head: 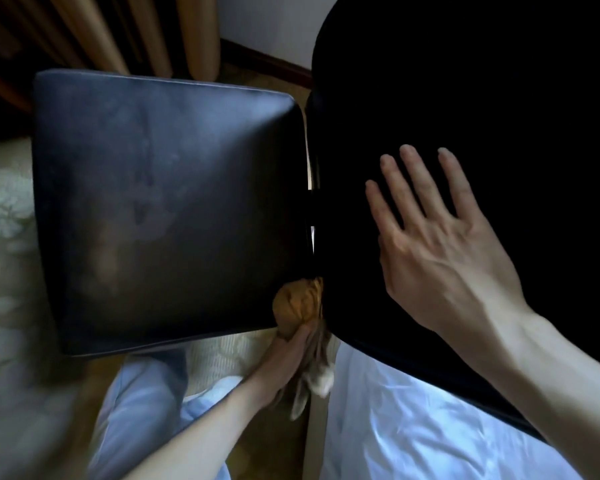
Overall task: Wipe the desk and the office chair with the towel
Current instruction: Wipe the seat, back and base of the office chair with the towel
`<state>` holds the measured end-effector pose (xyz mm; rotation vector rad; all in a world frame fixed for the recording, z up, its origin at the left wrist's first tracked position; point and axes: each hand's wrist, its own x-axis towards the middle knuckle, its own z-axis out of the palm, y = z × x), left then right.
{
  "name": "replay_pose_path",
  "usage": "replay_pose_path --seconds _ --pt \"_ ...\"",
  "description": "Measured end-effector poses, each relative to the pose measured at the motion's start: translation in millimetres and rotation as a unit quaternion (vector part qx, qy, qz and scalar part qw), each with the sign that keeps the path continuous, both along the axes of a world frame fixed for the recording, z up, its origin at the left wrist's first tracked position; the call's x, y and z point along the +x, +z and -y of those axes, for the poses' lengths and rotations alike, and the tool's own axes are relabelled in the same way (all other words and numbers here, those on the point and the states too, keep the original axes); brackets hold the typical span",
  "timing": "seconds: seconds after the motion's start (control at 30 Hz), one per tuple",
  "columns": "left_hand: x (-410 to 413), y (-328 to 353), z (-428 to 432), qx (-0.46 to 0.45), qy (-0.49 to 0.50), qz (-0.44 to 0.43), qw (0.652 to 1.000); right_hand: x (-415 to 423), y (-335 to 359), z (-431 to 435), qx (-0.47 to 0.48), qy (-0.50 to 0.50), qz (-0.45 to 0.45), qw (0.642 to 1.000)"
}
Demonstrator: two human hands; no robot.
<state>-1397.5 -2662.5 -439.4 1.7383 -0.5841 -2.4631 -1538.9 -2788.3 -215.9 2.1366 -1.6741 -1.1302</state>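
The office chair [222, 168] is seen from above: its black padded seat [136, 237] is on the left and its dark backrest [465, 81] on the right, with a narrow gap between the 2 parts. The left hand [281, 358] grips the towel [298, 303], a tan bundle, with fingers curled round its lower part. The bundle sits against the seat's near right corner, right at that gap. A pale loose end of the towel hangs below the hand, blurred. The right hand [440, 251] is spread on the backrest with 4 fingers straight and apart, holding nothing. It seems to lie flat on the surface, though the dark makes contact hard to confirm. A pale floral carpet [4, 220] lies beneath the chair. A light blue trouser leg [139, 403] shows at the bottom, and wrinkled white fabric [413, 427] at the lower right.
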Motion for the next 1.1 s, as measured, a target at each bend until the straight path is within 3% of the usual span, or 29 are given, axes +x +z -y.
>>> replay_pose_path --seconds 0.1,0.23,0.33,0.4,0.53,0.6,0.67,0.8,0.9,1.1 --pt "1 0 29 -0.033 0.143 0.022 0.989 -2 -4 -3 -0.008 0.005 0.003 1.0" --pt "-31 16 161 -0.332 0.204 0.062 0.919 -5 -6 -1 -0.01 0.011 0.009 1.0" --pt "-66 25 260 -0.439 0.23 0.133 0.858 -9 -10 0 -0.017 0.01 0.02 1.0" --pt "-81 13 303 -0.496 0.165 0.186 0.832 -11 -12 1 -0.017 0.01 0.019 1.0" --pt "-66 -36 324 -0.483 -0.068 0.209 0.848 -14 -14 0 -0.024 0.013 0.012 1.0" --pt "-54 -63 308 -0.541 -0.224 0.184 0.79 -14 -14 -1 -0.015 0.016 0.008 1.0" --pt "-43 -72 292 -0.587 -0.299 0.167 0.733 -14 -13 0 -0.01 0.021 -0.002 1.0" --pt "-25 -65 235 -0.641 -0.332 0.148 0.676 -15 -11 0 -0.009 0.02 0.002 1.0" --pt "-12 -60 160 -0.64 -0.351 0.135 0.67 -15 -9 -1 -0.015 0.034 -0.015 0.999" --pt "6 -52 56 -0.607 -0.568 0.099 0.547 -21 -4 8 -0.029 0.059 0.01 0.998"
